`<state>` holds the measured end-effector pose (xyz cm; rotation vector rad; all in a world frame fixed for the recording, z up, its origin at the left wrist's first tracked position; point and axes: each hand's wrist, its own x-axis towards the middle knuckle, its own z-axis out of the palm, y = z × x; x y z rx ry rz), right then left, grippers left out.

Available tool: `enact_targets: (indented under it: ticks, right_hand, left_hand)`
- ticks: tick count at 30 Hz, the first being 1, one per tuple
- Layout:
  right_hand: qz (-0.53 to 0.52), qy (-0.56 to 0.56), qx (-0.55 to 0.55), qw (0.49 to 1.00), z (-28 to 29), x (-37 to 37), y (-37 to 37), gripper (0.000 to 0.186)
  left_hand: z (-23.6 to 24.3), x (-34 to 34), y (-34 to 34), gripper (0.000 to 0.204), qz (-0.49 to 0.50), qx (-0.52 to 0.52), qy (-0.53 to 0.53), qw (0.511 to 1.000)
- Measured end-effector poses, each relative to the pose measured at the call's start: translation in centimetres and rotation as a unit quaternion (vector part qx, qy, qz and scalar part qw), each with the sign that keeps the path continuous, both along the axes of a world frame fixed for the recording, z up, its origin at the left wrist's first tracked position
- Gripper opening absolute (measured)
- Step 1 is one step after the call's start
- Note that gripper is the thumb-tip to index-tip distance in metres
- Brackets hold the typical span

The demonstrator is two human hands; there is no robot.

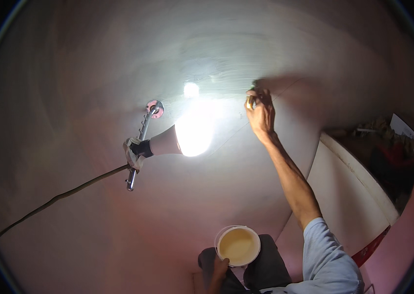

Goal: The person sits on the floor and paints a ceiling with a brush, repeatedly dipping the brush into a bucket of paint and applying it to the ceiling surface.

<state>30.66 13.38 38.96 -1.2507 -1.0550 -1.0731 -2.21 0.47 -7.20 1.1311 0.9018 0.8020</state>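
The right arm reaches up and forward from the lower right, its elbow only slightly bent, the bare forearm slanting up and to the left out of a pale blue short sleeve. At its end the right hand is bent at the wrist, with the fingers curled in and pinching a small brush with a yellowish handle; the brush's tip is up against the grey wall, though whether the bristles press on it is too small to tell. A dark shadow spreads over the wall to the right of the hand. The left hand is held low, near the body, its fingers closed on the near left rim of a white bucket partly filled with yellowish liquid. The bucket sits between the person's knees, in dark trousers. Left of the right hand, a lit bulb is fixed to a metal rod, with a cord trailing down to the left. A pale cabinet stands right of the forearm.
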Motion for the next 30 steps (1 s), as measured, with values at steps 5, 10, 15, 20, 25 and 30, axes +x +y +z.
enact_targets:
  ticks: [5,10,15,20,25,30]
  right_hand:
    - [0.481,0.087,0.026,0.872,0.3,-5.8,3.9,0.022]
    - [0.519,0.251,0.019,0.817,1.3,-5.6,2.9,0.017]
    - [0.225,0.197,0.019,0.954,0.5,2.7,-3.4,0.014]
    - [-0.013,0.157,0.058,0.986,0.9,9.8,-6.9,0.017]
    - [-0.086,0.116,0.045,0.988,0.7,6.2,-4.0,0.022]
    - [0.046,0.048,0.023,0.998,0.9,-2.8,0.9,0.029]
  left_hand:
    - [0.8,0.6,0.2,0.059,-0.016,-0.004,0.01,1.0]
    - [1.0,0.4,-0.1,0.06,-0.026,0.018,-0.006,0.999]
    - [1.4,0.7,-0.6,0.057,-0.004,-0.001,-0.001,1.0]
    - [0.0,0.9,-0.4,0.054,0.009,-0.003,0.002,1.0]
    - [0.4,1.2,-0.2,0.058,-0.018,0.02,-0.001,1.0]
    - [-0.4,1.1,0.0,0.059,-0.01,-0.016,0.014,1.0]
